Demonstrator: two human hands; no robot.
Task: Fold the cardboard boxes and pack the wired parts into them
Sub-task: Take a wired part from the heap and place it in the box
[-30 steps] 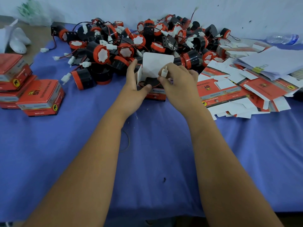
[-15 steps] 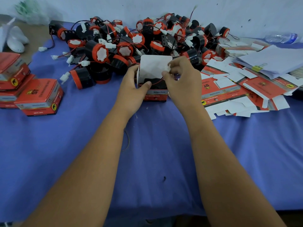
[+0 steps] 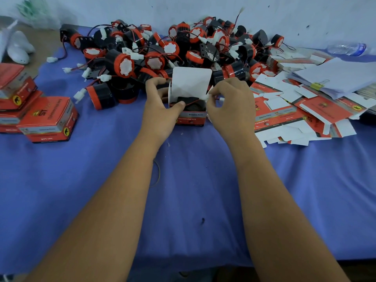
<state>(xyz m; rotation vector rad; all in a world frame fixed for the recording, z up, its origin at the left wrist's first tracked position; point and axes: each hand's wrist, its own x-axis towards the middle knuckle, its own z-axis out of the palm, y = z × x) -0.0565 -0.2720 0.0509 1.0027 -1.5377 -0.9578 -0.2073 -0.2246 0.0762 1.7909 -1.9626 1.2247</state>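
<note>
Open box (image 3: 190, 117) stands on the blue cloth (image 3: 183, 200) at table centre, just in front of the heap of wired parts (image 3: 173, 51). White lid flap (image 3: 191, 80) upright at the back. Red and grey printed front wall faces the camera. Inside, a black part (image 3: 192, 103) sits with a thin red wire across its top.

Left hand (image 3: 162, 106) grips the box's left side: thumb hooked over the front rim into the opening, fingers curled round the left wall and its side flap.

Right hand (image 3: 232, 102) at the box's right edge, thumb and forefinger pinching a small white piece (image 3: 206, 96) beside the right side flap. Probably the connector on the wire's end, though motion blur leaves that uncertain. The other fingers are curled.

Heap of parts: black cylinders with orange rims, white caps, white plugs on red and black leads, piled against the wall.

Left of the hands, finished closed boxes (image 3: 48, 119) stacked near the table edge. To the right, flat unfolded box blanks (image 3: 295, 112) spread in a loose pile, touching a sheaf of white papers (image 3: 341, 76) held by a yellow clip (image 3: 318, 85). A plastic bottle (image 3: 348, 48) lies on its side at far right by the wall.
</note>
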